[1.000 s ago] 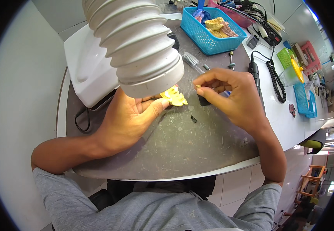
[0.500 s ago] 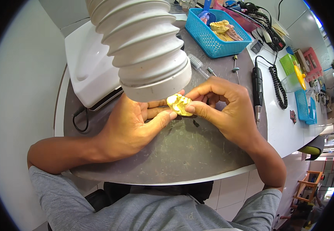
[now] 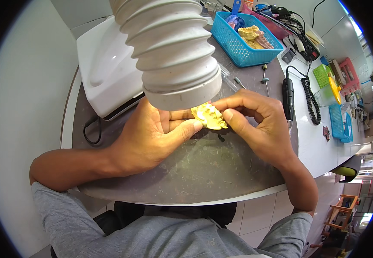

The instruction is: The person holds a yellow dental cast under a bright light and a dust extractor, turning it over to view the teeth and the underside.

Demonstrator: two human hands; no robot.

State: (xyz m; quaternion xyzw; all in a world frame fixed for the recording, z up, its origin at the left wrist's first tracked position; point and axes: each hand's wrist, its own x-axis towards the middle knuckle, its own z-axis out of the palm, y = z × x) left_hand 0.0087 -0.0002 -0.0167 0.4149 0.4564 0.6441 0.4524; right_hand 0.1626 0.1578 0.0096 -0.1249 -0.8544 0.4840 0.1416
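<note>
A yellow dental cast [image 3: 208,117] is held beneath the wide white ribbed hose [image 3: 175,56]. My left hand [image 3: 152,137] grips its left side, thumb along the front edge. At the cast's right, my right hand [image 3: 259,131] has its fingers curled, with the index reaching to the back edge and the thumb at the side; whether a small piece is pinched there is hard to tell. A small dark bit [image 3: 221,137] lies below them on the grey scratched work surface [image 3: 203,172].
A white appliance [image 3: 105,64] stands left. Behind are a blue basket [image 3: 246,56] of casts, a brush [image 3: 228,81] and small rotary bits [image 3: 264,75]. Right lie a black handpiece [image 3: 287,99] with coiled cord [image 3: 313,99] and another blue basket [image 3: 341,124].
My right hand has moved left from beside the cast to its right edge. Since half a second ago its thumb has lifted slightly from the cast's face.
</note>
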